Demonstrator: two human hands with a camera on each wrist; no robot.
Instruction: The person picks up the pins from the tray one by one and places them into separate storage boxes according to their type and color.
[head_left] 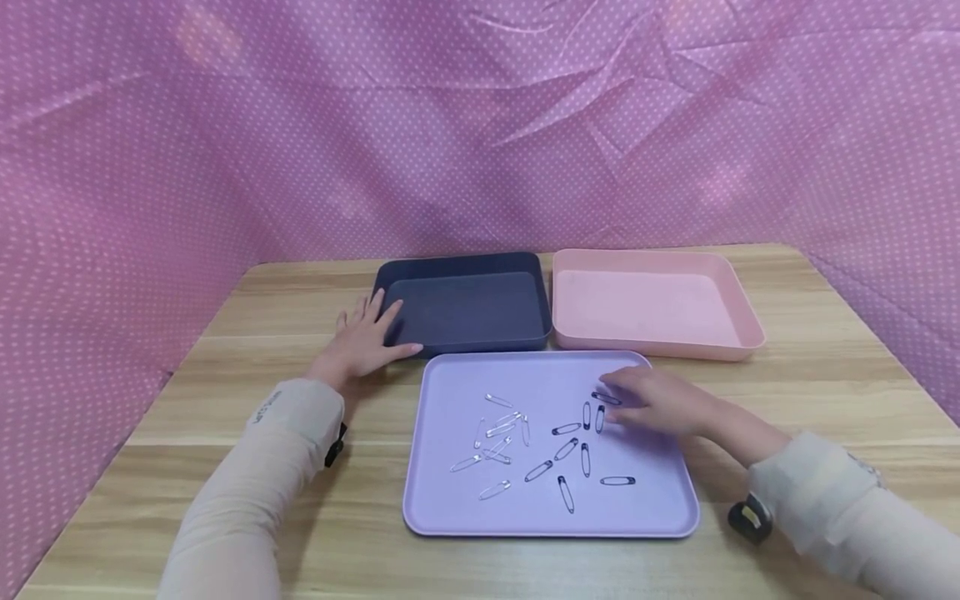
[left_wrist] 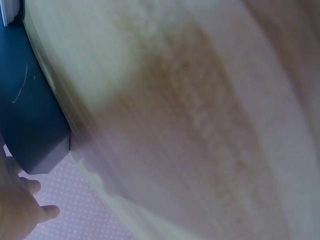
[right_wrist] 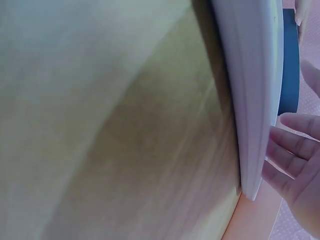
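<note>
My left hand rests at the left wall of a dark blue tray, fingers spread, thumb along the near rim. My right hand is over the right side of a lavender tray, thumb and fingers apart, close to a black safety pin. In the right wrist view, the right hand's fingers look loosely extended, and I see nothing held. Several black safety pins lie scattered on the right half of the lavender tray. Several silver safety pins lie on its left half, some overlapping.
A pink tray stands at the back right, beside the dark blue one. All three trays sit on a wooden table. A pink dotted cloth hangs behind and at both sides.
</note>
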